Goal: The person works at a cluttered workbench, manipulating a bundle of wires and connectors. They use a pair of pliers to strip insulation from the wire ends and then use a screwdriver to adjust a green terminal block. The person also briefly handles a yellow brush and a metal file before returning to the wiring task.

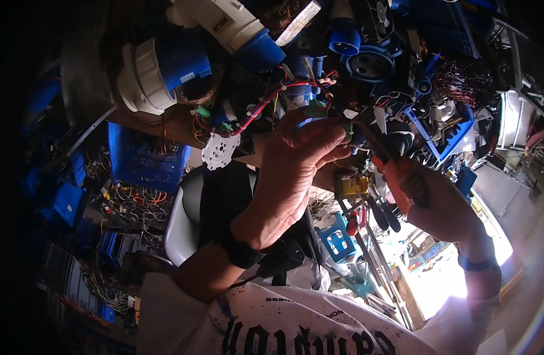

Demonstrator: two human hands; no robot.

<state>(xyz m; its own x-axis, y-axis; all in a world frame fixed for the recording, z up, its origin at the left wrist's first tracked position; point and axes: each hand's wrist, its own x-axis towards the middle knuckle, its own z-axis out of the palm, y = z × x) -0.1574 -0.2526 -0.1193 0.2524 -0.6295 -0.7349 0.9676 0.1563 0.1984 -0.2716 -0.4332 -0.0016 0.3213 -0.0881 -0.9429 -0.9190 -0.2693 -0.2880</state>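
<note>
My left hand [301,154] is raised in the middle, thumb and fingers pinched on a small green connector [347,129]. A harness of red and dark wires [257,110] with several green connectors loops from there to the left. In my right hand [446,204] is a pair of pliers [397,180] with orange and black handles, its dark jaws pointing up toward the connector. The jaws are in shadow, so I cannot tell if they touch it. By the left end of the harness sits a white round perforated disc [220,149].
Large blue and white industrial plugs [159,74] crowd the bench's left side. A blue crate [147,155] and tangled cables [136,204] lie lower left. Copper wire [464,83] and a blue plastic frame [440,139] are at the right. A grey chair [186,219] stands below.
</note>
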